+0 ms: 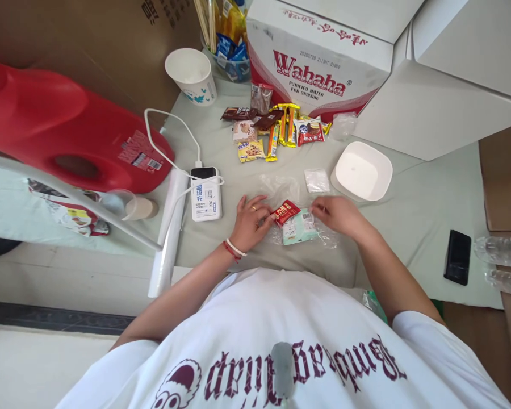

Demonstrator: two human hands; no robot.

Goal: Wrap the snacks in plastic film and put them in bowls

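A small red snack packet (287, 213) lies over the upper left part of a mint-green snack packet (300, 228). Both rest on a crumpled clear plastic bag (327, 237). The thumb and forefinger of my left hand (251, 222) close on the left edge of the red packet, while its other fingers stretch forward. My right hand (337, 215) is closed at the upper right corner of the mint-green packet, fingertips together; what they pinch is too small to make out. Just beyond that hand lies a folded clear plastic bag (317, 180).
Behind are a pile of wrapped snacks (287, 126), a Wahaha carton (319, 68) and a paper cup (191, 76). A white square bowl (361, 171) sits right; a cabled power bank (206, 196) and large red jug (76, 125) are left. A phone (457, 257) lies far right.
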